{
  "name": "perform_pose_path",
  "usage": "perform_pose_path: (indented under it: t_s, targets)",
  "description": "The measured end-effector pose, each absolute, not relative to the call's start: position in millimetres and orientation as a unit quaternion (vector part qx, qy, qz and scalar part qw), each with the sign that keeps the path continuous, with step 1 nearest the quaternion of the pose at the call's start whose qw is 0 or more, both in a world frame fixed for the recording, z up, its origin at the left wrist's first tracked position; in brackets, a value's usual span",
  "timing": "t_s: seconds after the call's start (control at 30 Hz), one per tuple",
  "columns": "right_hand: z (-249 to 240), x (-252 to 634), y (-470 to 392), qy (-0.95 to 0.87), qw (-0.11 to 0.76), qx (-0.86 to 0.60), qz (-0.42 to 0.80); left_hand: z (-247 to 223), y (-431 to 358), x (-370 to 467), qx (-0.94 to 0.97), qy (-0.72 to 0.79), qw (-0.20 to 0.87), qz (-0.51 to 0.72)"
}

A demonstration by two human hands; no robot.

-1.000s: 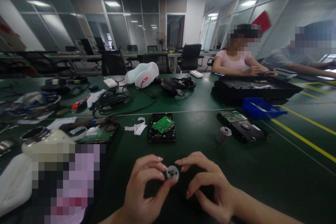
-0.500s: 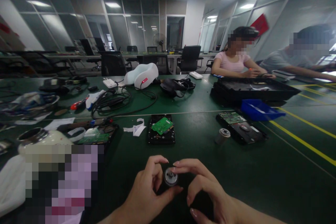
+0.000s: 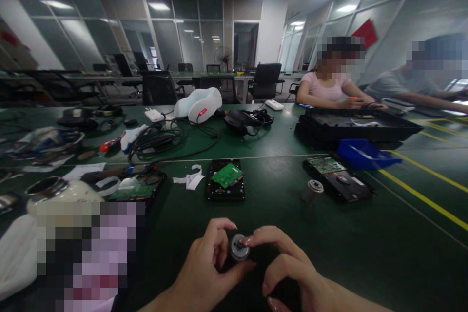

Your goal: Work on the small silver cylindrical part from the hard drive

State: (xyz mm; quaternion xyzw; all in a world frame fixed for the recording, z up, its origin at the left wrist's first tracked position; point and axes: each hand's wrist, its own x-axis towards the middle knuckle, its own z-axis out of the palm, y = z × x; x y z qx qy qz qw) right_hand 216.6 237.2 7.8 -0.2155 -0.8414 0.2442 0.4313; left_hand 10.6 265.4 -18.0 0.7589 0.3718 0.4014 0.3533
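Note:
A small round metal motor sits in my left hand, gripped between thumb and curled fingers, its top end with a central shaft facing up. My right hand lies to its right; the index fingertip touches the motor's top near the shaft. The other right fingers are bent, with the thumb below them and apart from the motor. A second metal cylinder like it stands on the green table ahead and to the right. Straight ahead lies a black hard drive with a green circuit board on top.
Another hard drive and a blue bin are at the right, before a black tray. Paper scraps, coiled cable and a cream-coloured pot lie leftward. Two people sit across at the right.
My right index fingertip has come down onto the motor's top, near the shaft. The motor has tilted slightly. My left hand keeps its grip.

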Motion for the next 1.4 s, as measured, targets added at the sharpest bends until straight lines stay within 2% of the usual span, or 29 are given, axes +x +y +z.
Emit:
perform_pose_path:
  t_s: [0.13, 0.43, 0.83, 1.4]
  targets:
    - [7, 218, 238, -0.846, 0.432, -0.22, 0.223, -16, 266, 11, 0.756, 0.375, 0.355, 0.402]
    - [19, 213, 240, -0.878, 0.362, -0.252, 0.187, -17, 266, 11, 0.753, 0.362, 0.372, 0.405]
    - [21, 211, 239, -0.855, 0.405, -0.244, 0.212, -17, 265, 9, 0.755, 0.368, 0.366, 0.4]
    - [22, 208, 239, -0.857, 0.412, -0.243, 0.19, -14, 266, 9, 0.759, 0.383, 0.364, 0.381]
